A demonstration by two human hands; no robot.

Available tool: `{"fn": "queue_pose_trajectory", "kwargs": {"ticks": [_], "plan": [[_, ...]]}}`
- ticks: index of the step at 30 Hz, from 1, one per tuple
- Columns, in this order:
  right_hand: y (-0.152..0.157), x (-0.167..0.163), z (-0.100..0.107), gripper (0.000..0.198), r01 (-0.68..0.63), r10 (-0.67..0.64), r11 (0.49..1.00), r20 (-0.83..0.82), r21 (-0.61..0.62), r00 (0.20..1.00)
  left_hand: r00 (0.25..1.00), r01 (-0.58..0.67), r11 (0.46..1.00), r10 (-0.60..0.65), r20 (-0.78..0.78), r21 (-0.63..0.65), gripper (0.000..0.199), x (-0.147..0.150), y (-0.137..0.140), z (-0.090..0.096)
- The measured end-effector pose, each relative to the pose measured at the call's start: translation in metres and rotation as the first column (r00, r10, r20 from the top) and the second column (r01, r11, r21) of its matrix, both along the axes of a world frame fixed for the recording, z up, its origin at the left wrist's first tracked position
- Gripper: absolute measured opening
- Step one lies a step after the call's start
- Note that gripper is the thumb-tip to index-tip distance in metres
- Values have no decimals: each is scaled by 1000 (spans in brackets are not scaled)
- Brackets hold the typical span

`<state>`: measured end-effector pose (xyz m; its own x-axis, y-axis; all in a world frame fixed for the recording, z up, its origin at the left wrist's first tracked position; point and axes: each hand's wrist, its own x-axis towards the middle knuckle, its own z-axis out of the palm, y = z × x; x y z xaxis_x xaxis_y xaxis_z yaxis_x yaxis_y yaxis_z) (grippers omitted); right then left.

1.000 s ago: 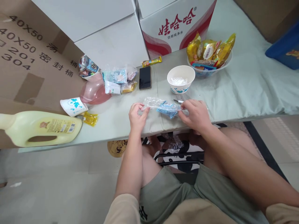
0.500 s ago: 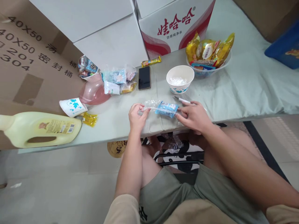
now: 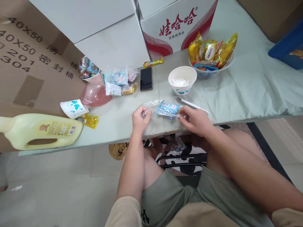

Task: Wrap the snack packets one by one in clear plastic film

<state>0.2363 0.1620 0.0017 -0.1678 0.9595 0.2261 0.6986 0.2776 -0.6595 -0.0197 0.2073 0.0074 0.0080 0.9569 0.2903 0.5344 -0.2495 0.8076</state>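
Just past the table edge in front of me lies a small blue-and-white packet (image 3: 168,108) inside clear plastic film (image 3: 152,106). My left hand (image 3: 141,118) is closed in a pinch on the film's left end. At the other end, my right hand (image 3: 195,120) pinches the film beside the packet with thumb and forefinger. A slim white pen-shaped tool (image 3: 193,104) with a dark pointed tip rests on the cloth just beyond the right hand. Behind it stands a white paper bowl (image 3: 182,78) with blue leaf print, holding crumpled clear plastic.
A clear bowl (image 3: 228,64) of yellow snack packets is at back right. A phone (image 3: 146,78) and wrapped packets (image 3: 115,78) lie back left. A tipped paper cup (image 3: 74,108), a pink bowl (image 3: 96,91) and a yellow jug (image 3: 47,129) occupy the left. Boxes (image 3: 175,31) line the back.
My right fingers have drawn back and curled, uncovering more of the white pen-shaped tool. The film and blue packet have shifted and tilted slightly between my hands.
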Motion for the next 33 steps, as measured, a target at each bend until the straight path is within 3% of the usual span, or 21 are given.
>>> {"fn": "queue_pose_trajectory", "kwargs": {"ticks": [7,12,16,20,27,33], "plan": [[-1,1,8,34,-10,18,994,81,-105,997,987,143,986,-148,-58,-81,27,-1,-2,2],[-2,4,16,48,-87,99,979,59,-182,993,970,231,955,-213,114,-186,48,-3,0,-3],[-1,0,20,50,77,-13,960,233,-270,972,996,83,953,-74,43,-292,34,-1,1,-5],[2,-6,17,39,165,-57,943,347,-290,936,994,-5,961,-24,-103,-276,12,2,3,-6],[1,-4,12,39,99,-10,965,342,-243,940,942,-41,982,-24,-335,-184,23,1,7,-9],[-3,-4,18,47,93,-8,975,386,-203,922,872,-130,968,8,-490,-214,32,2,6,-6]]}}
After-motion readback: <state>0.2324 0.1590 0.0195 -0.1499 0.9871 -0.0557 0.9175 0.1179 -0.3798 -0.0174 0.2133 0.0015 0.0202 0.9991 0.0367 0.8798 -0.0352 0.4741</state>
